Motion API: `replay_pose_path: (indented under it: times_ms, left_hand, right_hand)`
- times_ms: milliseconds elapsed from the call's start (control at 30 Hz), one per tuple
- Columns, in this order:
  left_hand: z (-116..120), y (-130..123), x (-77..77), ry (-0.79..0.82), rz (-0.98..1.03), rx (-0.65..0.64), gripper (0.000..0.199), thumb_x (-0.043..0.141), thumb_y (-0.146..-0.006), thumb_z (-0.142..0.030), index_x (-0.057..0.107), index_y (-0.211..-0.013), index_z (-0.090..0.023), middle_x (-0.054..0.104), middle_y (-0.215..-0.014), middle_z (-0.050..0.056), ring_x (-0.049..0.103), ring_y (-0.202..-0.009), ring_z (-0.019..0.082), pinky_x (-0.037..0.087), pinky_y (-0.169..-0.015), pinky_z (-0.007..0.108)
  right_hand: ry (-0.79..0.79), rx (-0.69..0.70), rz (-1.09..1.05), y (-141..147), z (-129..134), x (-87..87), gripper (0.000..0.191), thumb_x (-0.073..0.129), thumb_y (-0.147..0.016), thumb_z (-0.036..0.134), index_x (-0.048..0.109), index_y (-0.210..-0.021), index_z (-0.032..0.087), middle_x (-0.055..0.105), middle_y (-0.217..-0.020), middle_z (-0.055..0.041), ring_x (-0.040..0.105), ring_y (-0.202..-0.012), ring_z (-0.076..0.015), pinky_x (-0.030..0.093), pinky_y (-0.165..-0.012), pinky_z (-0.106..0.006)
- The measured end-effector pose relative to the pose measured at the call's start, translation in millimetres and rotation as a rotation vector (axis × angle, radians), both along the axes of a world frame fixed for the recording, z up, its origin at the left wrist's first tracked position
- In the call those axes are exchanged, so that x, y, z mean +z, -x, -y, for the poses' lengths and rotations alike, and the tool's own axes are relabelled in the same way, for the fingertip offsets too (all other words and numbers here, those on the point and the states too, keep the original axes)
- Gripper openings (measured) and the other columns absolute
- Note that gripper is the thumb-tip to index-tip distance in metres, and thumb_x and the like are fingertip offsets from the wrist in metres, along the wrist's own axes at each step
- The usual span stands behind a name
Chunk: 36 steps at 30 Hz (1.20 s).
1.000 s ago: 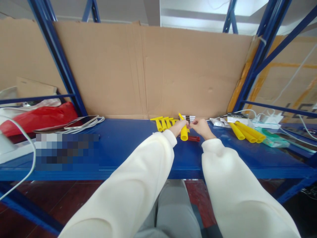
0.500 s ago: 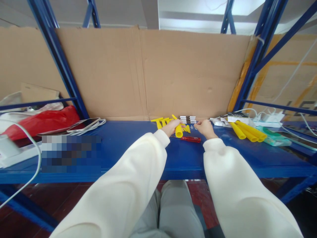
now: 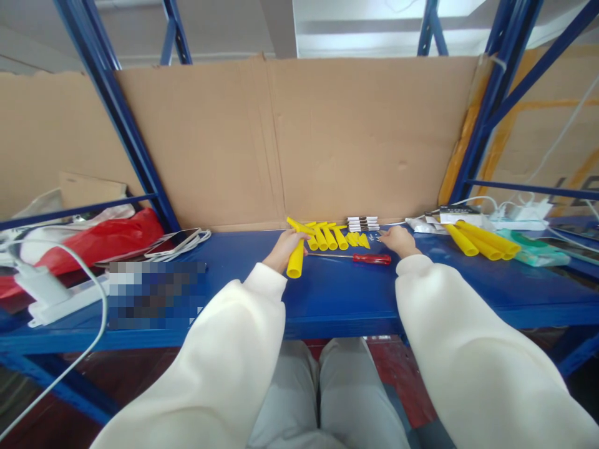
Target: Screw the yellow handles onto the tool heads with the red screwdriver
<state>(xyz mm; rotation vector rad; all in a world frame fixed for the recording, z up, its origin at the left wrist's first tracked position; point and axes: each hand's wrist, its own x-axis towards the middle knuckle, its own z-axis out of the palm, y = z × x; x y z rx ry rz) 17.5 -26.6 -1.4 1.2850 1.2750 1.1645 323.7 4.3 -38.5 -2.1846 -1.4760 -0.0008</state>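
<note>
1. One yellow T-shaped handle (image 3: 294, 259) is just left of the frame's centre, above the tabletop (image 3: 341, 293), its round hollow end facing down toward the bottom edge and its crosspiece at the top.
2. The left hand (image 3: 279, 251) has its fingers curled around this handle, gripping it from the left.
3. Just right of it, a row of similar yellow handles (image 3: 329, 239) lies on the tabletop, with small yellow pieces (image 3: 358, 240) next in line.
4. Below that row, a red-handled screwdriver (image 3: 372, 259) lies flat, its shaft pointing left.
5. Right of centre, the right hand (image 3: 397, 240) is low over the tabletop, fingers bent and drawn in, beside some tiny metal parts (image 3: 373, 237); whether its fingertips hold anything, I cannot tell.
6. White bundles with dark bands (image 3: 362, 223) lie behind those parts, near the cardboard (image 3: 346, 137) that fills the middle of the frame.
7. Toward the right edge, yellow tubes (image 3: 486, 243) rest by a green packet (image 3: 536, 251).
8. At the left edge are a red bag (image 3: 107, 240) and a white power strip (image 3: 70, 305).
</note>
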Motion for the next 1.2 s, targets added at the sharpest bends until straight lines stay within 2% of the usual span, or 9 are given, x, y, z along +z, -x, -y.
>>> replay_pose_path:
  times_ms: [133, 233, 300, 367, 467, 533, 733, 1067, 1200]
  left_hand:
    - [0, -3, -2.4, 0.006, 0.043, 0.030, 0.023, 0.064, -0.075, -0.008, 0.066, -0.098, -0.011, 0.059, -0.054, -0.004, 0.053, -0.039, 0.013, 0.047, -0.048, 0.024]
    - [0, -6, -4.8, 0.023, 0.030, 0.042, 0.024, 0.061, -0.077, -0.005, 0.066, -0.100, -0.009, 0.058, -0.052, -0.003, 0.053, -0.038, 0.014, 0.046, -0.047, 0.025]
    - [0, -6, -5.5, 0.030, 0.028, 0.050, 0.023, 0.059, -0.078, -0.004, 0.066, -0.099, -0.009, 0.057, -0.051, -0.004, 0.052, -0.037, 0.013, 0.044, -0.046, 0.024]
    - [0, -6, -5.7, 0.031, 0.041, 0.058, 0.021, 0.059, -0.080, -0.003, 0.065, -0.099, -0.010, 0.057, -0.051, -0.004, 0.051, -0.037, 0.013, 0.044, -0.045, 0.024]
    - [0, -6, -6.1, 0.030, 0.056, 0.071, 0.023, 0.059, -0.080, -0.002, 0.065, -0.101, -0.010, 0.056, -0.051, -0.005, 0.052, -0.037, 0.012, 0.043, -0.045, 0.023]
    - [-1, -6, -6.9, 0.026, 0.058, 0.070, 0.024, 0.058, -0.080, -0.003, 0.065, -0.102, -0.010, 0.056, -0.050, -0.005, 0.052, -0.037, 0.013, 0.044, -0.046, 0.024]
    - [-2, -8, -8.1, 0.026, 0.058, 0.066, 0.023, 0.058, -0.079, -0.002, 0.065, -0.101, -0.009, 0.056, -0.049, -0.004, 0.053, -0.038, 0.014, 0.045, -0.047, 0.025]
    - [0, -9, -8.4, 0.027, 0.044, 0.046, 0.022, 0.060, -0.080, -0.002, 0.065, -0.100, -0.011, 0.057, -0.052, -0.004, 0.051, -0.037, 0.012, 0.046, -0.048, 0.024]
    - [2, -9, -7.7, 0.017, 0.032, 0.040, 0.021, 0.059, -0.080, -0.001, 0.065, -0.097, -0.010, 0.056, -0.051, -0.004, 0.050, -0.037, 0.012, 0.044, -0.047, 0.023]
  right_hand:
    - [0.050, -0.046, 0.095, 1, -3, 1.5, 0.038, 0.061, -0.087, 0.029, 0.076, -0.116, 0.010, 0.074, -0.116, -0.0250, 0.070, -0.114, -0.0345, 0.055, -0.089, -0.039]
    - [0.052, -0.038, 0.168, 6, -3, 3.7, 0.037, 0.053, -0.091, 0.024, 0.075, -0.118, 0.011, 0.073, -0.120, -0.0241, 0.068, -0.118, -0.0342, 0.052, -0.095, -0.041]
    - [0.003, 0.030, 0.217, 12, -3, 5.4, 0.036, 0.051, -0.092, 0.023, 0.076, -0.117, 0.016, 0.074, -0.121, -0.0197, 0.068, -0.119, -0.0322, 0.050, -0.097, -0.041]
    - [-0.046, 0.158, 0.252, 19, -3, 6.2, 0.034, 0.052, -0.093, 0.025, 0.076, -0.115, 0.021, 0.076, -0.120, -0.0141, 0.068, -0.118, -0.0297, 0.050, -0.098, -0.040]
    - [-0.026, 0.345, 0.265, 29, -5, 4.6, 0.027, 0.059, -0.092, 0.028, 0.079, -0.111, 0.025, 0.077, -0.120, -0.0082, 0.068, -0.118, -0.0275, 0.051, -0.098, -0.037]
    - [0.005, 0.394, 0.263, 33, -8, 2.2, 0.024, 0.064, -0.089, 0.028, 0.080, -0.108, 0.027, 0.078, -0.119, -0.0063, 0.069, -0.116, -0.0267, 0.052, -0.097, -0.036]
    - [0.021, 0.414, 0.241, 36, -13, -1.4, 0.022, 0.067, -0.087, 0.025, 0.080, -0.105, 0.029, 0.079, -0.114, -0.0033, 0.074, -0.104, -0.0232, 0.056, -0.091, -0.031]
    - [0.071, 0.375, 0.258, 48, -1, 6.6, 0.012, 0.065, -0.087, 0.020, 0.076, -0.087, 0.025, 0.080, -0.097, -0.0050, 0.073, -0.086, -0.0208, 0.054, -0.076, -0.027]
    - [0.004, 0.388, 0.180, 44, -7, 5.5, 0.013, 0.065, -0.082, 0.014, 0.074, -0.082, 0.024, 0.079, -0.088, -0.0039, 0.070, -0.080, -0.0196, 0.053, -0.073, -0.026]
